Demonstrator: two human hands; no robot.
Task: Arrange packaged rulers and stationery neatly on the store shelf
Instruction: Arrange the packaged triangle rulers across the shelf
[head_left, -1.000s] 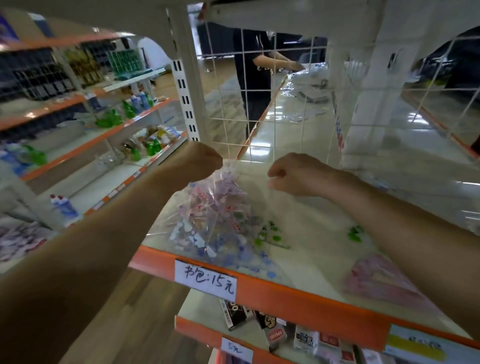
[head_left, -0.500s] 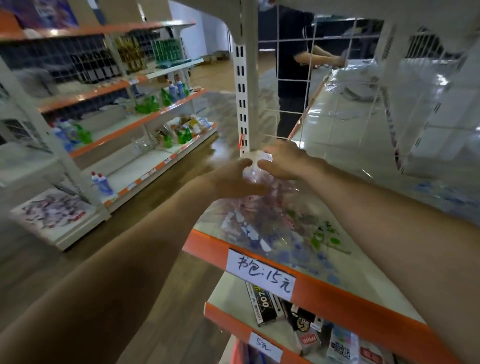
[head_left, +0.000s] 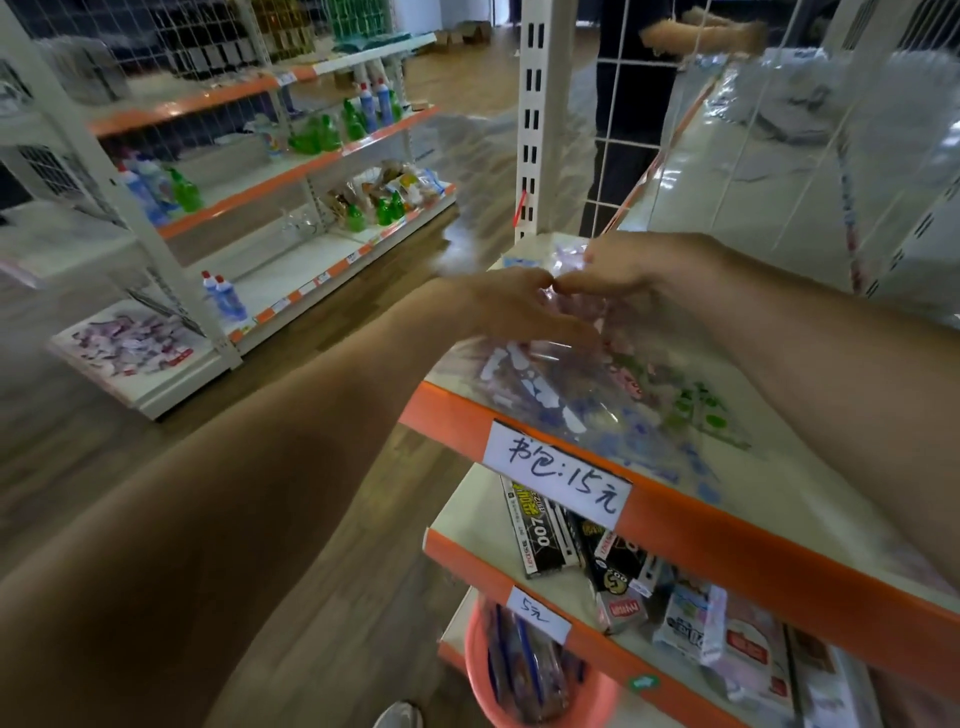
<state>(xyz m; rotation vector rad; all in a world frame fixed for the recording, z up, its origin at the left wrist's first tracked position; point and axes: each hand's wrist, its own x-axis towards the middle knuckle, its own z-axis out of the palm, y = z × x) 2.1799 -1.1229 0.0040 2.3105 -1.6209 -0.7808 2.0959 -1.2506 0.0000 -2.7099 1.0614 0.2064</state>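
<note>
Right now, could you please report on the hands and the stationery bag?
Left hand, right hand both grip stationery bag at top. Bag lies on upper shelf, left end. Green-printed pack beside it.

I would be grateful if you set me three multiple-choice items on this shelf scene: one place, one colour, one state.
1. Where is the clear bag?
A on the floor
B on the shelf with the handwritten 15 label
C hung on the wire grid
2. What colour is the shelf edge?
A blue
B green
C orange
3. What are the hands doing?
A both holding the bag's top
B hanging free
C waving overhead

1 B: it lies just behind the price label.
2 C: the strip is orange.
3 A: left hand and right hand meet there.
</note>
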